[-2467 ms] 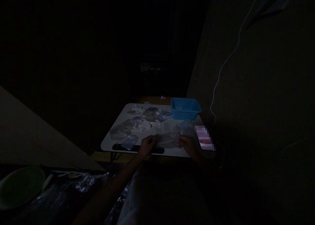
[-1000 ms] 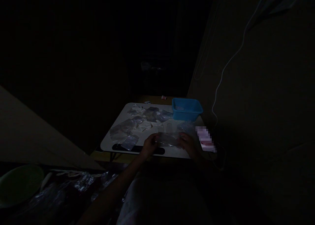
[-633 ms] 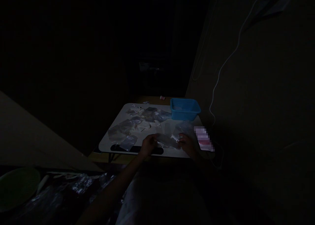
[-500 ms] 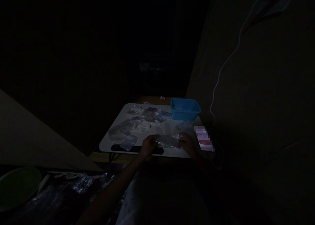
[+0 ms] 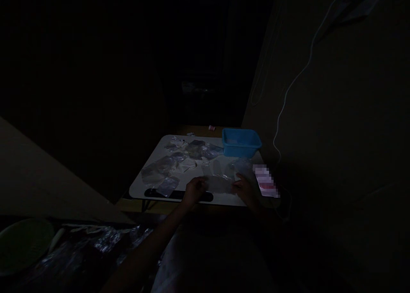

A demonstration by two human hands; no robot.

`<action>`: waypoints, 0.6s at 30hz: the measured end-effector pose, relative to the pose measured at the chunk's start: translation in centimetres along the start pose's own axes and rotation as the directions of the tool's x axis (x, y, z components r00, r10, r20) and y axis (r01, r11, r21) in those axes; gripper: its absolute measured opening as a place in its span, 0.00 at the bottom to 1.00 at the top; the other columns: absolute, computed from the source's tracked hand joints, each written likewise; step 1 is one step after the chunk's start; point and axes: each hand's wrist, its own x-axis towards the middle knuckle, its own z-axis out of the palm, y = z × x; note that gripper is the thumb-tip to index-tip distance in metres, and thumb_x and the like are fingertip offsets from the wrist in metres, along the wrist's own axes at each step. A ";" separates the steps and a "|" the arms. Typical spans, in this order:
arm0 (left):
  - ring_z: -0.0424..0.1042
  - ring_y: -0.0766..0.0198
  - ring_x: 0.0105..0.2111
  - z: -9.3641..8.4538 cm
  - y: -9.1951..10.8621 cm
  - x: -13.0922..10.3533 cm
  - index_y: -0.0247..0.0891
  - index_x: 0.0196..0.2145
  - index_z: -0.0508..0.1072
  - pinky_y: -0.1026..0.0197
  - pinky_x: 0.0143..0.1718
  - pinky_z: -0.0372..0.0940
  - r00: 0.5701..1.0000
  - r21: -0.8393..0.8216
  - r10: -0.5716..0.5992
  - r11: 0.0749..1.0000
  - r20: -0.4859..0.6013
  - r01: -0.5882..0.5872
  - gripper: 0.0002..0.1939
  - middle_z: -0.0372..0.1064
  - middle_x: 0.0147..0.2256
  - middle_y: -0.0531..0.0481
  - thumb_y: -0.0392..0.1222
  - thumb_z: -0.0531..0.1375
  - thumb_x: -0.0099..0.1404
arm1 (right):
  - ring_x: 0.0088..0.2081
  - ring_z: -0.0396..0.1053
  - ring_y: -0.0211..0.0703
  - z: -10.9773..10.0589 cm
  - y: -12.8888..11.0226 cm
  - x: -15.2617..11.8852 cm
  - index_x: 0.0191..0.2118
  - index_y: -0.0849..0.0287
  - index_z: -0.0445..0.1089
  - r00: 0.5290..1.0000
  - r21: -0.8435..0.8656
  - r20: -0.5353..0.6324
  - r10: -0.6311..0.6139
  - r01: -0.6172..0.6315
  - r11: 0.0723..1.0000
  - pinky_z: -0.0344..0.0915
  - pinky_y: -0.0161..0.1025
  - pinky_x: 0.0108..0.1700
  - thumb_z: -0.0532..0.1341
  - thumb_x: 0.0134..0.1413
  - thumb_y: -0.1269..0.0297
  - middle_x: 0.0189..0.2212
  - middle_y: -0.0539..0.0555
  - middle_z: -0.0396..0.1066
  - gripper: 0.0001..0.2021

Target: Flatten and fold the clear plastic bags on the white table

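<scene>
A clear plastic bag (image 5: pixel 219 183) is stretched between my two hands over the near part of a small white table (image 5: pixel 137 186). My left hand (image 5: pixel 194 190) pinches its left end, beside the table's dark slot. At the right end my right hand (image 5: pixel 242 188) grips it, with one finger raised off the plastic. More clear plastic bags (image 5: pixel 156 169) lie crumpled and overlapping across the left and middle of the table. Another flat plastic piece (image 5: pixel 241 165) rests just beyond my right hand. The room is very dark, so fine finger detail is hard to see.
A blue plastic basin (image 5: pixel 241 151) stands at the table's back right corner. A lit phone (image 5: pixel 266 182), its screen blurred, lies at the right edge. A white cable (image 5: pixel 296 77) hangs along the right wall. On the floor at left are a green basin (image 5: pixel 25 244) and shiny plastic (image 5: pixel 107 239).
The bag between my hands has gone from creased and shiny to smoother and flatter. Both hands have barely moved.
</scene>
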 end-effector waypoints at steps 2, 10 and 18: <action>0.70 0.63 0.36 0.0 0.0 -0.2 0.36 0.33 0.69 0.61 0.37 0.66 1.000 0.004 -0.001 1.000 0.005 0.001 0.10 0.70 0.37 0.48 0.31 0.59 0.50 | 0.24 0.68 0.41 -0.1 0.0 0.0 0.44 0.59 0.62 1.000 -0.014 0.002 -0.001 0.001 1.000 0.65 0.38 0.29 0.57 0.35 0.67 0.22 0.49 0.70 0.23; 0.70 0.63 0.35 -0.4 0.2 -0.3 0.37 0.29 0.69 0.59 0.39 0.65 0.999 0.064 0.009 0.998 0.046 -0.012 0.09 0.70 0.34 0.49 0.29 0.60 0.47 | 0.26 0.68 0.41 0.3 0.5 -0.9 0.45 0.59 0.59 0.999 0.064 -0.016 0.033 -0.032 0.997 0.66 0.40 0.30 0.58 0.31 0.70 0.23 0.48 0.69 0.26; 0.68 0.62 0.39 -1.6 1.2 0.3 0.38 0.35 0.70 0.58 0.41 0.64 0.995 0.156 0.078 0.984 0.069 -0.088 0.10 0.69 0.37 0.48 0.33 0.59 0.51 | 0.24 0.67 0.39 0.1 0.3 -0.7 0.45 0.59 0.59 0.998 0.075 0.024 0.058 -0.060 0.995 0.66 0.38 0.27 0.58 0.32 0.68 0.24 0.47 0.67 0.26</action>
